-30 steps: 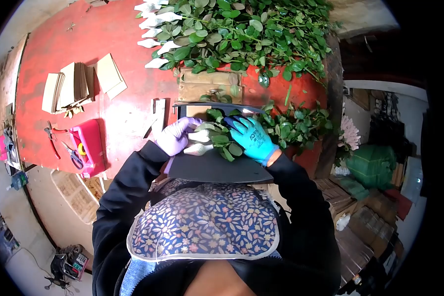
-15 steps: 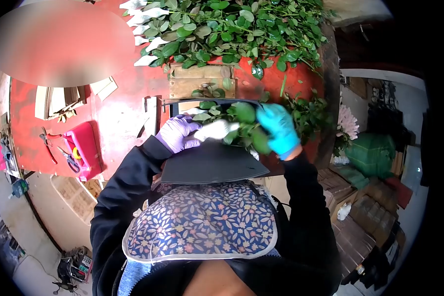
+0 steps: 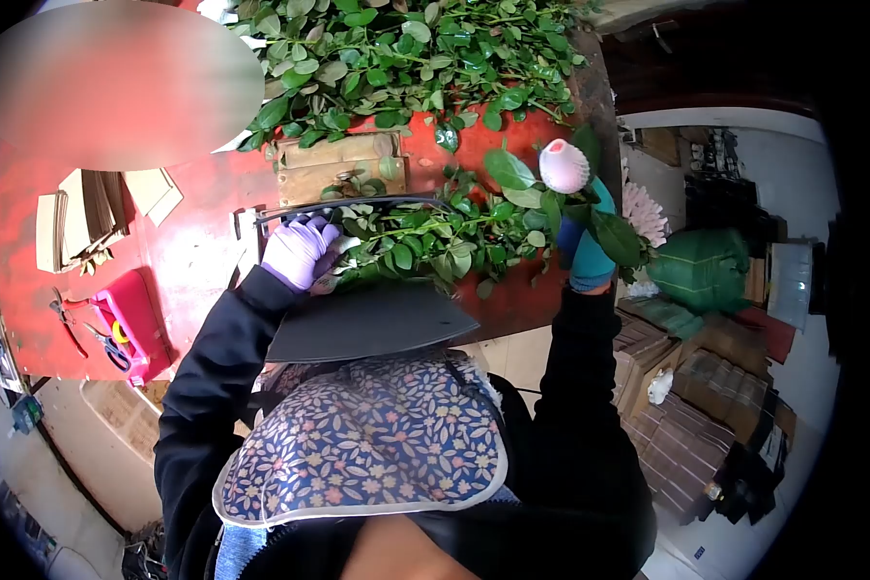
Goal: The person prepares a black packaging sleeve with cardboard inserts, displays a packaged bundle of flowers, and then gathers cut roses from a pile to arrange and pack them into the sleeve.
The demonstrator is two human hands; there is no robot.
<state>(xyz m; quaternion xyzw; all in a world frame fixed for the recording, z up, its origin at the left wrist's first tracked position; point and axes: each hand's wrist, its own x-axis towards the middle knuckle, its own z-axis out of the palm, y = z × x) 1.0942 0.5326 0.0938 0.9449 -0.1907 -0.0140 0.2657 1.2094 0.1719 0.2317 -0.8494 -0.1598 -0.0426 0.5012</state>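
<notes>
My right hand [image 3: 592,242], in a blue glove, is closed round a leafy stem at the table's right side. That stem carries a pink rose in a white net sleeve [image 3: 564,166], held upright toward the camera. In a purple glove, my left hand [image 3: 301,252] rests at the left end of a row of leafy stems [image 3: 425,242]; its fingers are bent by the netted heads, and their grip is partly hidden. The stems lie over a black sheet [image 3: 367,321], whose front part hangs toward the floral apron [image 3: 367,440].
A heap of leafy stems [image 3: 406,68] covers the table's back. Folded cardboard pieces [image 3: 82,217], red-handled pliers [image 3: 68,319] and a pink holder [image 3: 135,324] with scissors are at left. A wooden block [image 3: 343,169] stands behind the sheet. Brown boxes [image 3: 681,449] are at right.
My right hand has moved right and lifted a netted rose away from the sheet. My left hand stays by the flower heads. The camera view has shifted right.
</notes>
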